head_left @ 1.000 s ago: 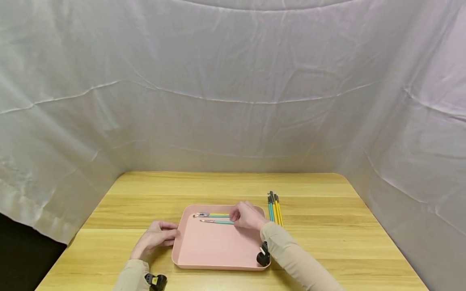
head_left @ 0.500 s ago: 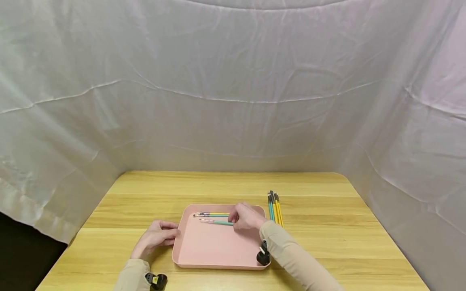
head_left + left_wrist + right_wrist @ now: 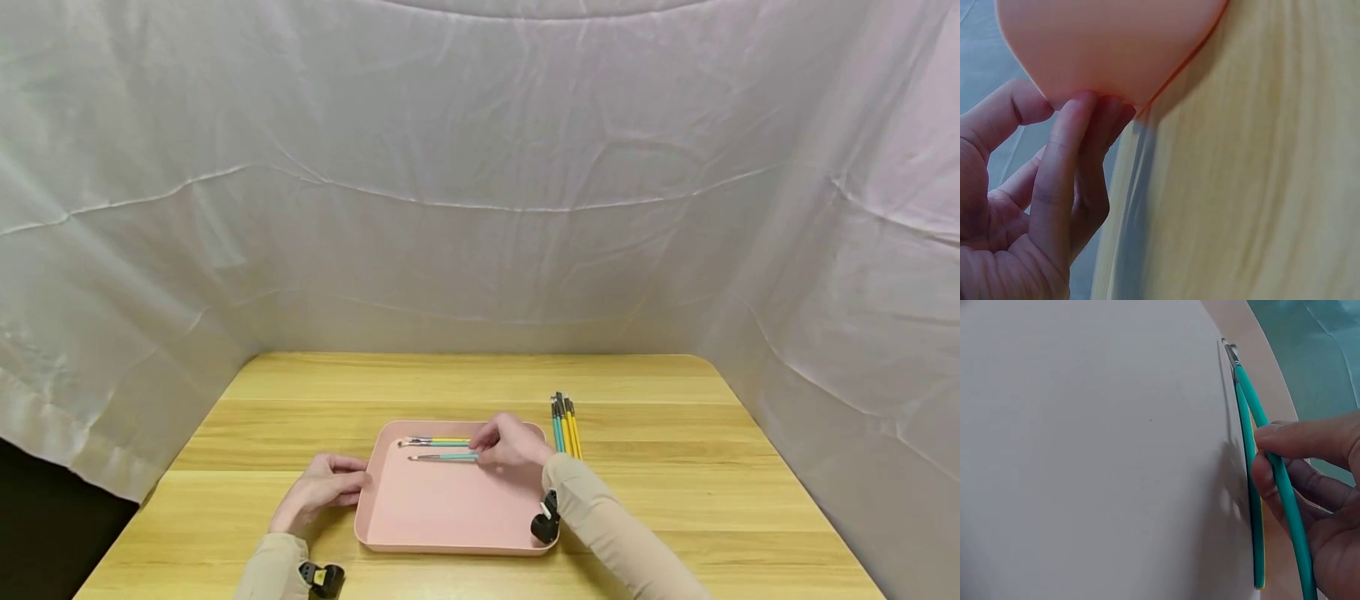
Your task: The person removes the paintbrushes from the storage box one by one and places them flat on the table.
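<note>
A shallow pink tray lies on the wooden table. At its left side my left hand pinches the rim, the fingers meeting at the tray wall in the left wrist view. Over the tray's back right part, my right hand holds a teal paintbrush between thumb and fingers, bristles pointing left in the head view. Along the back wall inside the tray lie another teal paintbrush and a yellow paintbrush; their right ends are hidden by the right hand in the head view.
Right of the tray, several teal and yellow paintbrushes lie side by side on the table, bristles toward the back. A grey-white curtain surrounds the table at the back and sides.
The held paintbrush has shifted slightly left and lies more level in the head view, and the right wrist has turned a little. The left hand and tray stay put.
</note>
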Motion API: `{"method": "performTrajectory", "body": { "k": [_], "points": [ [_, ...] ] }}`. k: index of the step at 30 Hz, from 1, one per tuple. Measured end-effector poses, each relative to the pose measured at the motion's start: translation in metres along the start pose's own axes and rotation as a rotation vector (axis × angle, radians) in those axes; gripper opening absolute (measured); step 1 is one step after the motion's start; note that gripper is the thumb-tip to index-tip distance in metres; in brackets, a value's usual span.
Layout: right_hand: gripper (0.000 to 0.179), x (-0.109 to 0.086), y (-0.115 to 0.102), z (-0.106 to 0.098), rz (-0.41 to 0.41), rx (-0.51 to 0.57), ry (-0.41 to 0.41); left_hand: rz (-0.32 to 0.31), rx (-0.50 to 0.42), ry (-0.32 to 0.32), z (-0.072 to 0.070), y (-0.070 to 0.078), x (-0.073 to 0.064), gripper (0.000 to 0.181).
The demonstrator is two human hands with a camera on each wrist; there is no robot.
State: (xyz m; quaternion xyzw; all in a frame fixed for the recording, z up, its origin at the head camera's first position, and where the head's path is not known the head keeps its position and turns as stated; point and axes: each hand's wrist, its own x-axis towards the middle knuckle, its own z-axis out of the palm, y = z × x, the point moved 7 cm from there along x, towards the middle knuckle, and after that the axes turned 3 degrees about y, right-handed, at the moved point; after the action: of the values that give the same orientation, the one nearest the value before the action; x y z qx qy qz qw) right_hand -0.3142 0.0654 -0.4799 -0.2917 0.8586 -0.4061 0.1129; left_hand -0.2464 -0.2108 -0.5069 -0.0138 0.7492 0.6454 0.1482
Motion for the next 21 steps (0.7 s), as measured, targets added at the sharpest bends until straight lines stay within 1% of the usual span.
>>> {"method": "performTrajectory", "body": {
  "k": [5, 11, 16, 21],
  "points": [
    [0.017, -0.0002, 0.0001, -0.0006, 0.009, 0.028, 0.006, -0.002, 0.009, 0.003, 0.0, 0.0005, 0.0, 0.044],
    [0.02, -0.0016, -0.0003, -0.0036, 0.042, 0.104, 0.015, 0.001, 0.0, 0.002, 0.0006, 0.0016, -0.001, 0.043],
    [0.022, -0.0025, -0.0015, -0.007, 0.078, 0.1, 0.036, 0.003, -0.004, -0.002, 0.0002, 0.0013, -0.0009, 0.043],
    [0.022, -0.0029, -0.0025, -0.0085, 0.116, 0.119, 0.047, -0.001, 0.004, -0.001, -0.0006, 0.0004, -0.0006, 0.043]
  ]
}}
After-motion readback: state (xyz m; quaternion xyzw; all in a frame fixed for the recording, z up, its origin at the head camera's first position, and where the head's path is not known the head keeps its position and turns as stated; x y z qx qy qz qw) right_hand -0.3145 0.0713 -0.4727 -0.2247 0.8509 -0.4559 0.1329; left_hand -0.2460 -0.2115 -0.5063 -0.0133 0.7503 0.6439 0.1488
